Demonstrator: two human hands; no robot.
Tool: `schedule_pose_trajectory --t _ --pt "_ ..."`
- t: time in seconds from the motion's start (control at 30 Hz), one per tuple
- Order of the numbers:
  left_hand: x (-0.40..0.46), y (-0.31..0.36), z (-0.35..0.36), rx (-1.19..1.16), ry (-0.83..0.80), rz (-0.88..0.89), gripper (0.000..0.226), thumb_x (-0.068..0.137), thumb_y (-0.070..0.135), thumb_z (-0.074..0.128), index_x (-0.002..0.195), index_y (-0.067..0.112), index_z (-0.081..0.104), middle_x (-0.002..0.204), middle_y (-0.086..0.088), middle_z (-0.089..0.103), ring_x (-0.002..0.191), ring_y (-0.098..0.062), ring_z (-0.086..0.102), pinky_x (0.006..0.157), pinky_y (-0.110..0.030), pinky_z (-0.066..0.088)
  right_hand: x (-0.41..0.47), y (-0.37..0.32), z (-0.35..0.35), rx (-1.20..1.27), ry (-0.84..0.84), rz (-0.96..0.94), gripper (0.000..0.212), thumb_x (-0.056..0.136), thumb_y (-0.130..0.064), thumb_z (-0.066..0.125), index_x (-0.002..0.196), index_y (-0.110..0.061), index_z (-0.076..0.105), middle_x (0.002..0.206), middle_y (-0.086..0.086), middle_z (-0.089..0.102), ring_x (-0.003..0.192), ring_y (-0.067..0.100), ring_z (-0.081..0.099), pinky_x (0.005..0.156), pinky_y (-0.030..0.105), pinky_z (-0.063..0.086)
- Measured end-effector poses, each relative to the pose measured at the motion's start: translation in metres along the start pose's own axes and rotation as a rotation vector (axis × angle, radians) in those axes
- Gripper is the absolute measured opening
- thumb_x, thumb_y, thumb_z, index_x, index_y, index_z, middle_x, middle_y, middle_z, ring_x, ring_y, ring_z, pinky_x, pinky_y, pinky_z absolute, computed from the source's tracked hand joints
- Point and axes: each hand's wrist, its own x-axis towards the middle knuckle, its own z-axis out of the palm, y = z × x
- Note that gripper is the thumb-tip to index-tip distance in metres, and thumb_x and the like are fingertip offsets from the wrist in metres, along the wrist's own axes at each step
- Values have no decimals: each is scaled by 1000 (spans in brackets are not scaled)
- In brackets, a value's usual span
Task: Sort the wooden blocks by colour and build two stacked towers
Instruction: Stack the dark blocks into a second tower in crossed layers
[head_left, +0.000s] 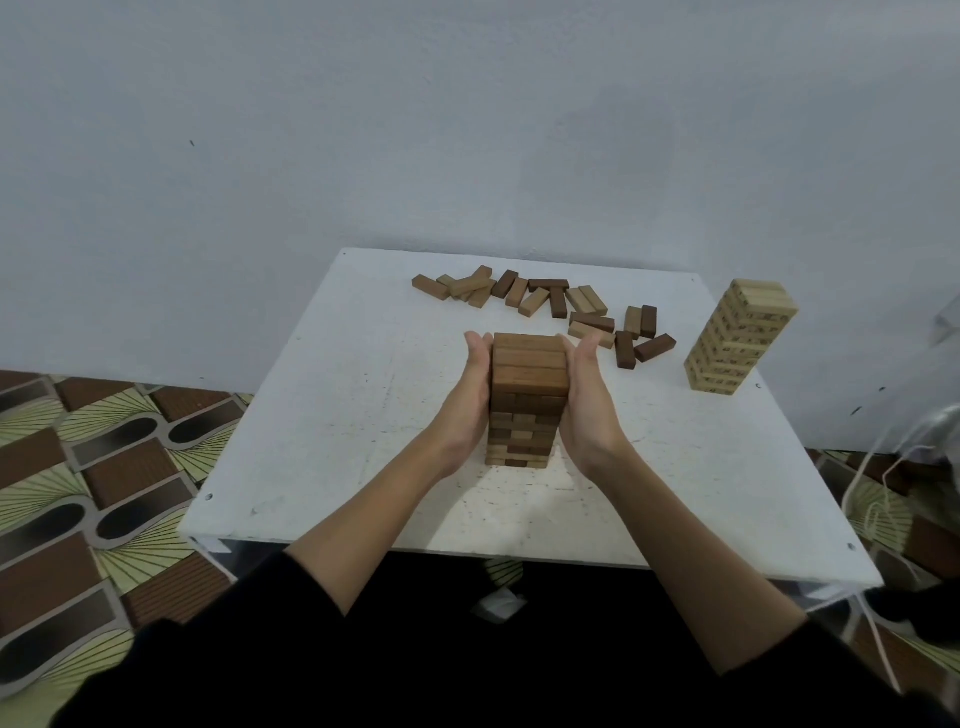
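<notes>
So, only the head view to go through. The brown tower is being squared up near the middle of the white table. It's being pressed from both sides: the left hand is laid flat against its left face and the right hand against its right face, fingers straight and pointing away, palms facing each other. Nothing is being gripped or pinched; the tower is just being sandwiched between two flat palms, probably so that blocks sticking out get nudged back in line before more go on top.

The loose blocks are being left scattered along the far edge, behind the tower, a mix of mid-brown and darker ones with a few paler, so the brown stack doesn't look finished yet. They're within easy reach but well clear of the stack, which seems sensible.

The pale tower is being kept well apart at the far right, looking complete; it appears tilted, though that could be lens distortion.

Some dark marks are showing on the pale tower's block ends, but they're too small to be read. No brand or label is being shown anywhere else.
</notes>
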Motion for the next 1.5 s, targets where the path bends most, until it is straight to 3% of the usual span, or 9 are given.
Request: schedule_pose_trajectory --t 0.27,0.37,0.43,0.63,0.7,0.93,1.07,1.3,1.5 --pt "1 -3 -2 0 14 -19 88 76 77 8 143 26 35 142 1 48 132 -10 42 108 -26 31 4 3 -4 -20 -11 -19 77 81 -71 9 132 -26 45 130 0 56 122 16 50 113 39 29" --pt "5 -5 -11 6 41 -78 99 71 86 11 152 29 16 158 3 19 146 -14 15 120 -38 7 10 3 -11 -90 9 4 95 70 -82 10 144 -26 30 151 -3 34 140 20 27 117 44 13" --pt "6 -4 -18 33 101 -80 89 78 77 8 153 29 11 160 8 10 147 -12 6 119 -37 2 18 4 -19 -158 39 10 86 78 -75 12 150 -28 20 157 -5 18 145 18 13 118 42 6" --pt "25 -16 -52 307 198 -89 60 97 58 21 144 24 35 149 8 34 135 -9 32 115 -38 21 57 11 -48 -621 241 -81 37 100 -18 41 137 -15 44 145 3 41 132 19 39 106 30 31" --pt "35 -20 -58 435 207 -65 36 101 42 34 127 20 46 125 10 48 113 -3 44 102 -28 30 78 15 -55 -741 257 -74 34 98 -9 44 131 -12 50 141 5 46 130 21 41 107 33 33" --pt "85 -40 -66 712 164 -3 33 98 14 47 130 6 51 133 -7 51 121 -16 47 96 -19 34 149 20 -80 -1147 216 -127 38 91 6 43 125 -7 56 133 12 49 124 26 41 102 31 35" --pt "118 -37 -64 824 51 66 34 95 13 54 128 6 53 130 -7 52 120 -18 48 99 -23 37 172 17 -86 -1354 153 -118 43 88 7 42 129 -6 49 129 15 47 118 29 39 93 38 42" --pt "181 -23 -57 970 -83 142 36 96 11 51 132 5 48 138 -9 44 130 -21 36 100 -19 23 196 16 -88 -1372 158 -148 29 90 1 48 116 -4 59 120 14 48 110 26 40 76 25 34" --pt "217 -17 -45 1207 -233 140 49 94 12 53 140 7 38 148 -8 27 132 -29 27 108 -35 27 200 1 -83 -1332 122 -217 27 88 -13 59 112 0 59 119 14 49 102 31 43 76 31 36"
